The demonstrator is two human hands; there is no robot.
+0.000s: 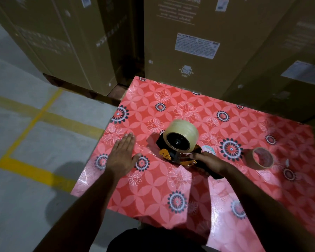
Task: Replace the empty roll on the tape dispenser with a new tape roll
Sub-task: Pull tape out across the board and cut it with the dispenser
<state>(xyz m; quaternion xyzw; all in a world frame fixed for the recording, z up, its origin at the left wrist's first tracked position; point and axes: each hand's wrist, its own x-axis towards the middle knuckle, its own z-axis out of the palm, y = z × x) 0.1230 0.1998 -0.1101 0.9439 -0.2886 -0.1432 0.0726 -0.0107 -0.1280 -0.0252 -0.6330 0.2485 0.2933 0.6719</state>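
Right hand (210, 163) fingers clamp the tape dispenser (178, 153) handle; left hand (123, 155) rests flat, fingers together. New tape roll (181, 136) mounted beyond; advise pressing it fully home.

Red floral tablecloth (171, 188), black-and-orange tape dispenser (168, 154), clear-tan new tape roll (185, 130).

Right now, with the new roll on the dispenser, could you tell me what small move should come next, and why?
Probably bring the left hand over to find the tape's loose end and pull it toward the cutter. The full tape roll already sits on the dispenser, the right hand holds its handle, the empty core lies aside on the table, and the left hand rests flat and free.
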